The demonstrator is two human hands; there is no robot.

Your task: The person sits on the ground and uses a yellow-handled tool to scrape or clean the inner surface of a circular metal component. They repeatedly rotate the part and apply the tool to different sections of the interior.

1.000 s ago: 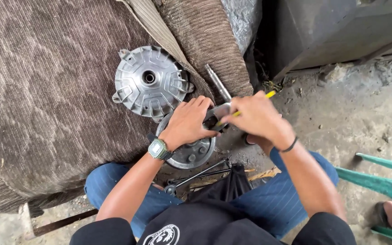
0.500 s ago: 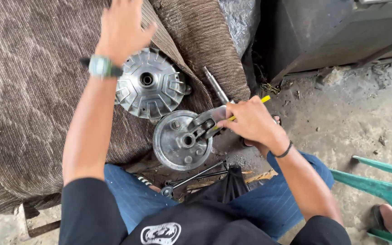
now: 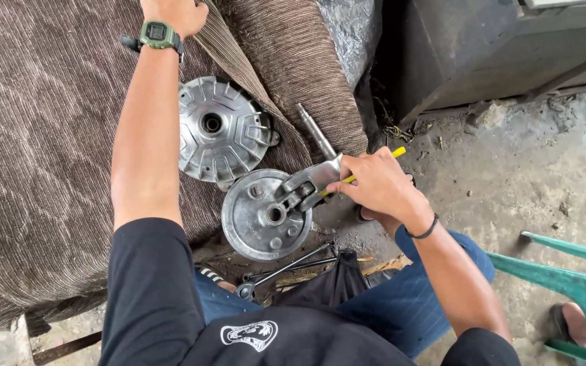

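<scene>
My right hand (image 3: 378,186) is closed around a thin yellow-handled tool (image 3: 399,152) and rests against the metal lever arm (image 3: 306,184) of a round silver brake plate (image 3: 256,224) lying in front of my knees. A ribbed silver hub drum (image 3: 215,129) lies just beyond the plate on brown fabric (image 3: 42,169). My left arm stretches forward past the drum. My left hand (image 3: 174,12) sits on the fabric at the top edge, its fingers cut off by the frame. A green watch (image 3: 159,34) is on that wrist.
A steel axle rod (image 3: 315,129) lies on the fabric beyond the lever. Thin metal rods and a wrench (image 3: 286,266) lie by my legs. A dark metal cabinet (image 3: 490,47) stands at the back right, and a green plastic chair (image 3: 571,271) stands on the concrete to the right.
My left hand left the brake plate and reached far forward over the drum to the fabric at the top. My right hand stayed at the lever with the yellow tool.
</scene>
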